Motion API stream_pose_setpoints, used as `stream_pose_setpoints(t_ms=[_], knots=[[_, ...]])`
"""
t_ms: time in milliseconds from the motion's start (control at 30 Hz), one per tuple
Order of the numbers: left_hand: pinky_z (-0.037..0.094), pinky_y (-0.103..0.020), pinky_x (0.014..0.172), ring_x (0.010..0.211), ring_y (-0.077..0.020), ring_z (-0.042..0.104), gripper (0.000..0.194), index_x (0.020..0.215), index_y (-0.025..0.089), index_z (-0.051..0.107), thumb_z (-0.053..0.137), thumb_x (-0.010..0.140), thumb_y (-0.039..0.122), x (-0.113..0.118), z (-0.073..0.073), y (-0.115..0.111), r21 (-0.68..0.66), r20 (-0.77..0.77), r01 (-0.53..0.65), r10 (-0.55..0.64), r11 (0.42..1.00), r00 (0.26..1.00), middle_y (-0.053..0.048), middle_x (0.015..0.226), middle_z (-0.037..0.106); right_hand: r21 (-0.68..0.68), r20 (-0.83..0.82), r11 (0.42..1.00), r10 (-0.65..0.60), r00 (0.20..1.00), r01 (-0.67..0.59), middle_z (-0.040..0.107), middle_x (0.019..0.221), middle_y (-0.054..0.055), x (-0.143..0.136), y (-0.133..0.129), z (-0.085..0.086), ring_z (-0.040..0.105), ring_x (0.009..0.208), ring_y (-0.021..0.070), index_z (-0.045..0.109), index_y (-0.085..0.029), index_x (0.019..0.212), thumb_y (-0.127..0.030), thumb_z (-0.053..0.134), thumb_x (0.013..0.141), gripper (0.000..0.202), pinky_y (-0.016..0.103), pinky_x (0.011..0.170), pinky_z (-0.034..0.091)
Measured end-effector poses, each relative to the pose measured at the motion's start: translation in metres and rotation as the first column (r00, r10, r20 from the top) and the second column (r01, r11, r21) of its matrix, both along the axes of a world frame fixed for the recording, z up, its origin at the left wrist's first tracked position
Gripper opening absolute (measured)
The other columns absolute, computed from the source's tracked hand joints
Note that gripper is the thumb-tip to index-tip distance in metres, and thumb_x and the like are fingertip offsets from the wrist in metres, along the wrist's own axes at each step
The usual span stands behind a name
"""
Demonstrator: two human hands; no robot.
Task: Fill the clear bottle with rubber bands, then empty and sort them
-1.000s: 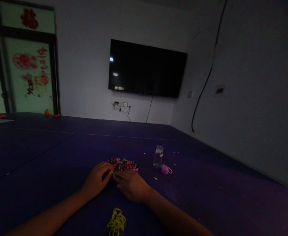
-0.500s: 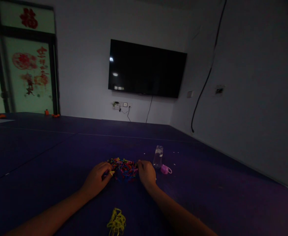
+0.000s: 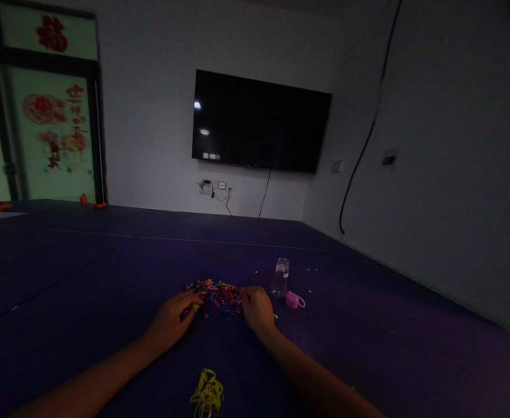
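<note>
A heap of small multicoloured rubber bands (image 3: pixel 220 302) lies on the dark blue table (image 3: pixel 119 273). At its left edge my left hand (image 3: pixel 174 316) pinches a yellow rubber band (image 3: pixel 196 306) between thumb and fingertips. My right hand (image 3: pixel 258 310) rests at the heap's right edge, its fingers bent together and pointing into the bands; whatever they grip is hidden. Closer to me, a separate loose pile of yellow rubber bands (image 3: pixel 208 395) lies between my forearms.
Just beyond my right hand stands a clear bottle (image 3: pixel 280 278) without its lid, with a pink lid with a loop (image 3: pixel 292 299) beside it. Small white scraps (image 3: pixel 310 291) dot the table. Orange objects (image 3: pixel 100 205) sit at the far left edge. A television (image 3: pixel 261 122) hangs on the wall.
My left fingertips have shifted slightly over the heap's edge, and the yellow band in them shows less. My right hand has moved slightly left, further into the bands.
</note>
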State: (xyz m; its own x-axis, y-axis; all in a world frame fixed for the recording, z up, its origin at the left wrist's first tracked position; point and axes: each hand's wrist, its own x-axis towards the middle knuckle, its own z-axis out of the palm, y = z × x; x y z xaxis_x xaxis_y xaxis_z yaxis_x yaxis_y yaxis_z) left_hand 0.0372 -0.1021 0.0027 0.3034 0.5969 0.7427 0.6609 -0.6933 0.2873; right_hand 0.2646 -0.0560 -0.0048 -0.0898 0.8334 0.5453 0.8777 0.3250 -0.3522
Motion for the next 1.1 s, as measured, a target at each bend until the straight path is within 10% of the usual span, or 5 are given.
stream_pose_setpoints(t_ms=[300,600,1100], knots=[[0.051,-0.028,0.07,0.075,-0.0165,0.065,0.016,0.085,0.022,0.06,0.045,0.081,0.022,0.001,-0.002,-0.001,-0.038,0.019,-0.031,0.032,0.999,0.999,-0.002,0.081,0.069,0.148,-0.127,0.975,0.187,0.974,-0.168,0.066,0.093,0.01,-0.003,-0.011,0.011,0.059,0.089,0.0205,0.067,-0.018,0.09,-0.028,0.033,0.093,0.035,0.032,0.082,0.045],[0.047,-0.024,0.061,0.063,-0.0137,0.061,0.012,0.077,0.02,0.055,0.044,0.081,0.023,0.001,-0.003,-0.001,-0.027,0.047,-0.015,0.016,1.0,0.999,0.001,0.07,0.064,0.221,0.13,0.842,0.475,0.87,-0.493,0.063,0.106,0.008,-0.024,-0.035,0.01,0.057,0.096,0.0196,0.062,-0.02,0.107,-0.021,0.04,0.091,0.028,0.035,0.084,0.046],[0.04,-0.022,0.054,0.054,-0.0122,0.051,0.017,0.067,0.021,0.046,0.043,0.083,0.025,0.003,-0.002,-0.002,-0.023,0.039,-0.057,0.058,0.998,0.998,0.004,0.059,0.052,0.206,0.247,0.784,0.538,0.806,-0.586,0.061,0.113,0.009,-0.026,-0.041,0.011,0.057,0.101,0.0191,0.06,-0.018,0.111,-0.022,0.037,0.091,0.03,0.033,0.087,0.047]])
